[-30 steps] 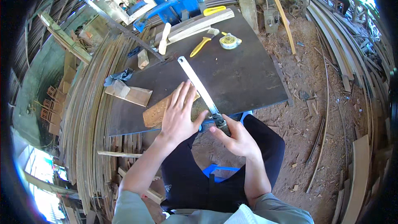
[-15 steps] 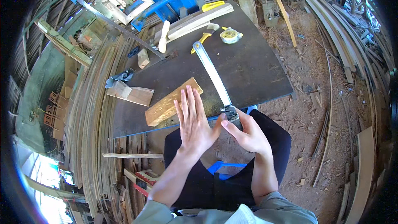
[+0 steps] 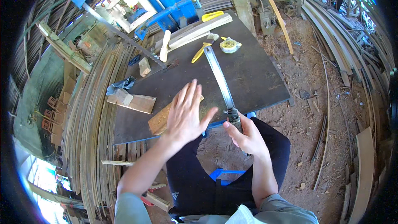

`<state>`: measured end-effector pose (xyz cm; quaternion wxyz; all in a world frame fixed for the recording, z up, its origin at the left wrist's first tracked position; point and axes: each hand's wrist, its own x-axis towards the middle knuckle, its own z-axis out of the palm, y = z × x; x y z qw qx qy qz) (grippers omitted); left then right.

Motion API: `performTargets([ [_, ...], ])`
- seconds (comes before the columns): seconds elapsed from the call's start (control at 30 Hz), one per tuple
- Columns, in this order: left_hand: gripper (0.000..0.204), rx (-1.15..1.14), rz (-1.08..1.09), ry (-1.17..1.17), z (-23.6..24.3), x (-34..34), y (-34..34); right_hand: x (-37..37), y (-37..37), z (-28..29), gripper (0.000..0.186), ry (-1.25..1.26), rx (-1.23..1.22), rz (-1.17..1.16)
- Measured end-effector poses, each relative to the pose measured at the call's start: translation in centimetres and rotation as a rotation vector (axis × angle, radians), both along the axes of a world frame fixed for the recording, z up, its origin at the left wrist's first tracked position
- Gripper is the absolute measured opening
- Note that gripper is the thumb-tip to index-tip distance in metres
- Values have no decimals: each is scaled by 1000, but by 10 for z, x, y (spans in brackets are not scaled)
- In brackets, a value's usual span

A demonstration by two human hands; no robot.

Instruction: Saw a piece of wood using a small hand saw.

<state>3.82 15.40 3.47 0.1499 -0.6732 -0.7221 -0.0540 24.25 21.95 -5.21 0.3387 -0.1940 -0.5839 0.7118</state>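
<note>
Dark bench (image 3: 253, 74) carries a saw (image 3: 219, 79); right hand (image 3: 246, 135) grips its handle; left hand (image 3: 186, 114) spread flat above a wood block (image 3: 159, 120).

Wood block (image 3: 159, 118) on table (image 3: 257, 79), left of saw (image 3: 219, 79); tape measure (image 3: 229, 45) behind.

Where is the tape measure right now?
In the head view, the tape measure lies on the far part of the dark table, right of the yellow-handled brush, beside the saw blade's far end.
</note>
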Motion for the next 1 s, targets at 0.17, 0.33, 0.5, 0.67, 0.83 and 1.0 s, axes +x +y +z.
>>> performTargets([
  [0.17,82,-148,-150,-22,0,-21,8,2,-1,1,27,-12,1,13],
  [0.33,88,-208,-199,39,-6,-32,-22,6,5,-3,28,-11,7,-11],
  [0.5,88,-178,-102,123,3,-45,-20,5,6,3,27,3,-6,-4],
  [0.67,78,32,264,324,17,-85,-21,8,7,0,27,-37,23,-5],
  [0.83,73,-125,-55,105,17,-46,-40,7,-5,-7,22,99,10,-12],
  [1.0,61,-3,35,39,33,-71,-30,2,3,7,31,-154,-34,100],
])
